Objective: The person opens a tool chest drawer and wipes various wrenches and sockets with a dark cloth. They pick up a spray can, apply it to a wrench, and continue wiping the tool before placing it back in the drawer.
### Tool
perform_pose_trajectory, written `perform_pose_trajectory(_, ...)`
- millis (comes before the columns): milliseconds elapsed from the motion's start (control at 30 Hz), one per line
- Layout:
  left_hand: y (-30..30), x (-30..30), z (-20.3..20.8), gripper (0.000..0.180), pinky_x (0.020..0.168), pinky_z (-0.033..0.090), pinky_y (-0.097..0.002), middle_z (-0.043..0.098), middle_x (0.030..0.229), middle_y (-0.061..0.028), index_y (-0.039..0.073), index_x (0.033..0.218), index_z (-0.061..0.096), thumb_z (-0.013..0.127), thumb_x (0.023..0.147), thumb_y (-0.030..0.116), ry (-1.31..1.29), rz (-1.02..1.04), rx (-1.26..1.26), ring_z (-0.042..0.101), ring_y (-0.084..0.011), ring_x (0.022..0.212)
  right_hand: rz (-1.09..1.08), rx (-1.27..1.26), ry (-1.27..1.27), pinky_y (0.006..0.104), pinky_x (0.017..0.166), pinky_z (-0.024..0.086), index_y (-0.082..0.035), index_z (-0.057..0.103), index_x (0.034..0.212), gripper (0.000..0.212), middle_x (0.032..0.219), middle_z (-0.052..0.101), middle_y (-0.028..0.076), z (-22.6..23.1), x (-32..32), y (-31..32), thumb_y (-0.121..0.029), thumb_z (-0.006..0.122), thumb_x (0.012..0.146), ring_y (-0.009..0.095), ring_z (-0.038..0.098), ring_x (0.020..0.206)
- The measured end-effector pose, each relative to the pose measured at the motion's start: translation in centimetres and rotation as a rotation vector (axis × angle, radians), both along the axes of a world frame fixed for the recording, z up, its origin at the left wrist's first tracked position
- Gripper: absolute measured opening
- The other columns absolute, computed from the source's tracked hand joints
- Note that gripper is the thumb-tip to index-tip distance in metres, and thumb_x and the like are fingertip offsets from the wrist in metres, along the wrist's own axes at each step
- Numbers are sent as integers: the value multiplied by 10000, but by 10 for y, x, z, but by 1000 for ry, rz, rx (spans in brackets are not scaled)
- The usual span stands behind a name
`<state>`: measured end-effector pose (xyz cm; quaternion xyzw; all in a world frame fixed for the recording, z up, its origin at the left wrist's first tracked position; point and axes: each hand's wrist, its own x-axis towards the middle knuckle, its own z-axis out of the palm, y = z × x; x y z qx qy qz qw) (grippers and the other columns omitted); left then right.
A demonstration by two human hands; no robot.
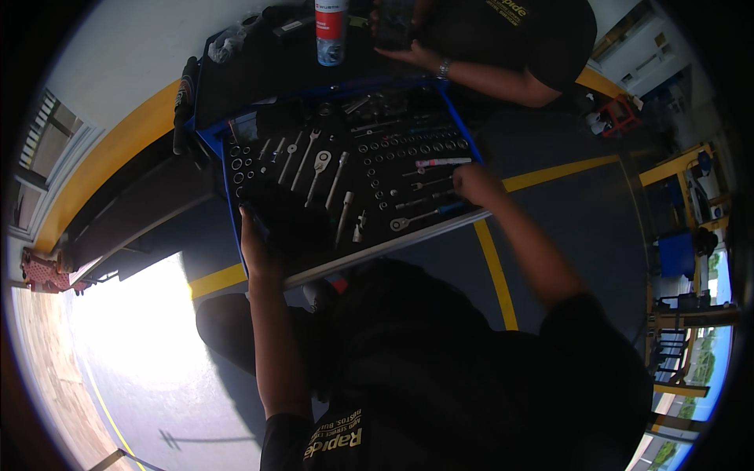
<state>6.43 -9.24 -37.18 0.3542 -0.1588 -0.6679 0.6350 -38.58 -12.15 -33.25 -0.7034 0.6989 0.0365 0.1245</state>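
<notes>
A pulled-out tool drawer [377, 257] with a blue frame holds tools in dark foam. At its left front, my left hand [254, 245] is closed on a dark, cloth-like bundle [292, 221], whose exact kind is lost in shadow. The bundle covers part of the foam. My right hand [476, 185] is at the drawer's right side with fingers curled; what they hold, if anything, is hidden. Just beyond it lies a slim white-and-pink stick [444, 162]. Nearby are a ratchet with a blue handle [428, 217], another ratchet [320, 165] and rows of sockets [412, 147].
On the cabinet's black top [267, 67] stand a red, white and blue spray can [331, 35] and crumpled clear plastic [228, 43]. Across it, another person's hand [416, 56] holds a dark phone-like object [395, 23]. A red stool-like frame [624, 116] stands far right.
</notes>
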Motion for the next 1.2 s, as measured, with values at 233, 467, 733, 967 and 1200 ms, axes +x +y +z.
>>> perform_pose_trajectory(233,1,-11,9,523,1116,502,-396,639,1359,-126,23,1457,559,427,1146,422,-51,8,40,620,-252,1260,41,89,-80,402,837,574,-46,792,966,91,919,771,143,4,-45,-9,-63,764,882,266,755,905)
perform_pose_trajectory(467,-3,-3,3,546,1130,495,-404,622,1383,-135,10,1486,520,423,1148,427,-42,60,98,609,-265,1277,141,23,-17,427,858,563,-40,735,1011,142,973,738,138,24,-33,-5,-83,767,880,290,727,965)
perform_pose_trajectory(733,-1,-5,1,587,1174,452,-424,600,1412,-152,10,1515,493,461,1132,453,-84,17,-8,573,-289,1324,419,-52,118,466,953,570,-24,673,1099,296,1147,683,144,5,7,-3,-47,721,808,333,680,1123)
perform_pose_trajectory(967,1,-9,14,566,1148,472,-438,616,1379,-133,20,1484,526,481,1125,455,-89,47,17,586,-281,1299,627,-140,275,455,858,618,-11,683,1053,181,1033,726,184,-8,10,-21,-98,575,936,342,750,997)
perform_pose_trajectory(1200,4,-8,4,552,1134,477,-429,630,1354,-116,25,1469,547,475,1127,453,-85,15,-92,593,-260,1274,674,-235,235,469,871,609,-29,691,1010,150,1008,728,178,-18,-2,-14,-100,593,922,350,747,981)
